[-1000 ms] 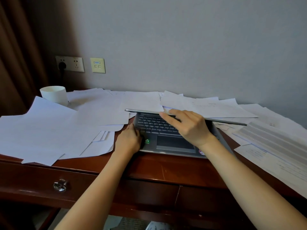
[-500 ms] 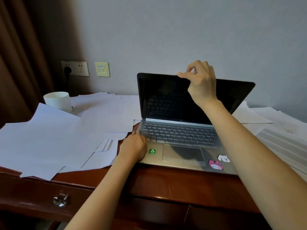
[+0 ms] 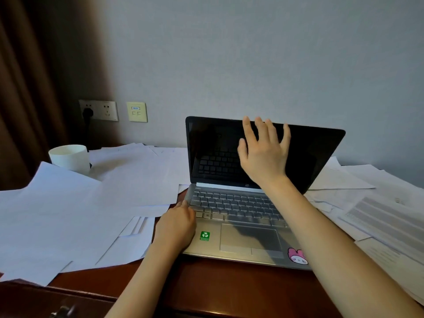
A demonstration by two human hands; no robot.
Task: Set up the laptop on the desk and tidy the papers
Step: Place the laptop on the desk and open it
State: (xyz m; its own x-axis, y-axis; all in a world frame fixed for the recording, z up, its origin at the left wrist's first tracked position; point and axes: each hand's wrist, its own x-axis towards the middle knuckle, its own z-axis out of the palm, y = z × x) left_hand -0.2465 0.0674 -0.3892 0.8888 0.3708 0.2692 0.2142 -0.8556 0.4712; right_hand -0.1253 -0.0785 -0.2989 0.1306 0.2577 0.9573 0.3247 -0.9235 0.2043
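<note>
1. Currently, the laptop (image 3: pixel 229 203) is standing open on the wooden surface (image 3: pixel 218 290), its dark screen tilting back towards the wall and its base sitting near the front edge.
2. The left hand (image 3: pixel 176 226) is resting on the base's left front corner, fingers curling at the left edge beside the keyboard and holding the base.
3. The right hand (image 3: pixel 263 154) is hovering in front of the screen with its fingers straight and spread, gripping nothing. Its fingertips are reaching the lid's top edge, and whether the palm is touching the screen cannot be told.
4. Loose papers (image 3: pixel 80 214) are lying overlapped to the left of the laptop, and more sheets (image 3: pixel 378 216) are spreading out on the right.
5. A white cup (image 3: pixel 70 158) is sitting at the back left among the papers.
6. A green sticker (image 3: pixel 205 235) and a pink sticker (image 3: pixel 297 255) are showing on the palm rest.
</note>
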